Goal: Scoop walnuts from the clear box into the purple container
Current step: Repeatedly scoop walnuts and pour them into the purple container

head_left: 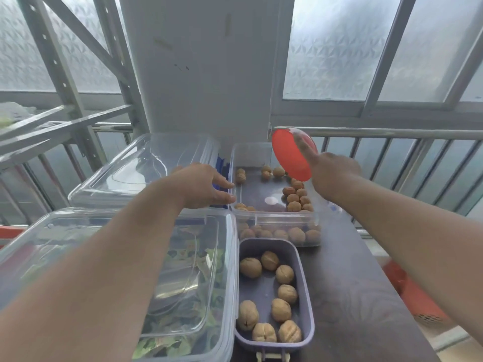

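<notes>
The clear box (274, 218) stands at the table's middle with several walnuts (298, 198) spread along its right side and front. Just in front of it sits the purple container (307, 296), holding several walnuts (285, 274). My left hand (203, 185) rests with straight fingers against the clear box's left rim. My right hand (332, 169) grips a red scoop (290, 155), tilted on edge above the box's far right corner, with no walnuts visible in it.
A lidded clear box of green leaves (183, 270) sits at the left front, and another lidded clear box (136, 173) lies behind it. A white pillar, a metal railing (392, 134) and a frosted window stand behind the dark table (366, 296).
</notes>
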`<state>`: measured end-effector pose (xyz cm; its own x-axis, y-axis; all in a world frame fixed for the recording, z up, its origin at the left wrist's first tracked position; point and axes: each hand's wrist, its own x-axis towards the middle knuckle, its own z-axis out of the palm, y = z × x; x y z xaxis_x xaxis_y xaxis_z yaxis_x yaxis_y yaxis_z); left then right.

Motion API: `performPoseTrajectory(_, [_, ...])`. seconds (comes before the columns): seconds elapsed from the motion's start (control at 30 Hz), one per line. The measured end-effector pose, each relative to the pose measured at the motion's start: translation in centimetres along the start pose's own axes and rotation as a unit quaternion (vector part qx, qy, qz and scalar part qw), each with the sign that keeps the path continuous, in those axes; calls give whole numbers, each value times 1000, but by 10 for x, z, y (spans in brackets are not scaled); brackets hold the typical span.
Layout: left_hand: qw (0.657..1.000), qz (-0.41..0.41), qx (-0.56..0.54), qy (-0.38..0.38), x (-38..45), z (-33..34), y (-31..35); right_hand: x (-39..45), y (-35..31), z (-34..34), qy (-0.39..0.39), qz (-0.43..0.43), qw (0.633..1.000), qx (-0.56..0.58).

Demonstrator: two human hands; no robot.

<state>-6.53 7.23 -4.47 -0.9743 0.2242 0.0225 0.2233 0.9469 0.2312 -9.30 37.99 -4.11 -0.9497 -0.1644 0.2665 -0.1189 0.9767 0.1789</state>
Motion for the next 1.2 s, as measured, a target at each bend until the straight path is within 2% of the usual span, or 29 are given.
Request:
performPoseTrajectory(0.1, [1000,-1,1,-3,0,1,-1,7,-2,3,-18,-28,997,-70])
performPoseTrajectory(0.17, [1000,-4,3,-2,0,0,-1,10,-6,3,-46,-33,996,-70])
performPoseTrajectory(0.33, [1000,1,0,-3,1,-1,1,11,-9,11,-99,-22,995,-17])
performPoseTrajectory(0.53, [1000,0,-4,-2,-3,-2,5,9,-2,13,-154,-55,984,75])
performPoseTrajectory(0.9, [1000,-5,-7,-5,-4,-3,6,-3,-3,0,-176,-114,970,122])
performPoseTrajectory(1.1, [1000,-4,-3,-8,-6,-4,9,1,-13,11,-207,-111,945,227])
performPoseTrajectory(1.2, [1000,-3,5,-12,-9,-6,13,0,-17,17,-232,-77,922,299])
